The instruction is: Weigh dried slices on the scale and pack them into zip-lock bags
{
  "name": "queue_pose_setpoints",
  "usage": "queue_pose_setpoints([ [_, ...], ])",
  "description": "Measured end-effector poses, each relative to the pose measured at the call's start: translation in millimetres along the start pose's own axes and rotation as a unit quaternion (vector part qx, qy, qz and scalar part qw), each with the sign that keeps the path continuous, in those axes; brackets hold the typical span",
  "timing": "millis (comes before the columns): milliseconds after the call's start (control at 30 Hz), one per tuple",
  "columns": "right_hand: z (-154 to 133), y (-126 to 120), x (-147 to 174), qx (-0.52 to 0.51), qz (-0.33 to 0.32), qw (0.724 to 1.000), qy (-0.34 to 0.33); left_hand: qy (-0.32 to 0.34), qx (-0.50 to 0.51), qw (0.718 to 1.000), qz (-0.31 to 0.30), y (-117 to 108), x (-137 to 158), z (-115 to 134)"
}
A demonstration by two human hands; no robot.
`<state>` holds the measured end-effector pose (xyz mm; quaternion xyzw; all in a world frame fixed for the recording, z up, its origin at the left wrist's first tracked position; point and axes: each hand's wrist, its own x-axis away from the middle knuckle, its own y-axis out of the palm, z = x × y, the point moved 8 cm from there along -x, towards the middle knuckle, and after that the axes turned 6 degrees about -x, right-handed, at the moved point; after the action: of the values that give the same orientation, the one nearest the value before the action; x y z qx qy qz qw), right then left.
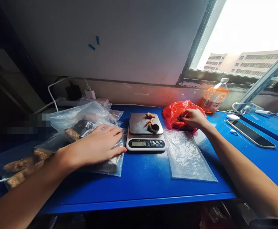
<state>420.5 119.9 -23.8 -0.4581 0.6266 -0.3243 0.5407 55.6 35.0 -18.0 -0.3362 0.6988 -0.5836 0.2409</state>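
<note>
My left hand [98, 143] lies flat with fingers stretched over a pile of clear zip bags [86, 111], which hold brown, knobbly dried pieces [42, 155]. In the middle stands a digital kitchen scale [146, 145] with a lit display. On its steel plate rest a few dried pieces, one of them a dark curled piece [153, 128] and another a small tan one [150, 115]. My right hand [194, 118] reaches into the open mouth of a red plastic bag [174, 109], fingertips pinched together over dark bits. What they grip is too small to make out.
A flat clear zip bag [189, 159] lies right of the scale on the blue table [143, 184]. Behind the red bag stands a bottle of orange drink [214, 98]. A phone [251, 133] lies at the right. A white charger with cable [89, 93] is at the back left.
</note>
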Motion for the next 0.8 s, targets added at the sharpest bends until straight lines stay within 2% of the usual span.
queue_pose_setpoints([
  [167, 12.4, -18.2, 1.4, -0.094, 0.054, 0.992, 0.062, -0.008, -0.003, 1.0, -0.018, -0.1, 1.0, 0.9],
  [233, 12.9, -21.0, 4.8, -0.162, 0.049, 0.982, 0.078, -0.006, 0.004, 1.0, -0.016, -0.6, 1.3, 1.3],
  [367, -3.4, -18.6, 10.6, -0.306, -0.009, 0.951, 0.051, -0.012, 0.03, 0.999, -0.002, -2.7, 2.2, -0.3],
  [467, -8.1, -18.5, 10.2, -0.354, -0.018, 0.935, 0.025, -0.018, 0.036, 0.999, 0.001, -4.2, 3.2, -0.6],
  [533, 3.8, -22.2, 7.7, -0.318, 0.028, 0.947, 0.046, -0.022, 0.033, 0.999, -0.002, -4.6, 3.8, -1.0],
  [600, 16.8, -24.1, 5.5, -0.222, 0.064, 0.97, 0.069, -0.023, 0.032, 0.999, -0.004, -4.7, 4.1, -1.4],
  [700, 18.8, -12.1, 1.0, -0.074, 0.012, 0.996, 0.042, -0.018, 0.034, 0.999, -0.004, -4.9, 4.2, -1.2],
  [800, 9.7, 2.0, -2.7, -0.031, -0.038, 0.999, 0.001, -0.024, 0.035, 0.999, -0.011, -4.0, 3.9, -2.2],
])
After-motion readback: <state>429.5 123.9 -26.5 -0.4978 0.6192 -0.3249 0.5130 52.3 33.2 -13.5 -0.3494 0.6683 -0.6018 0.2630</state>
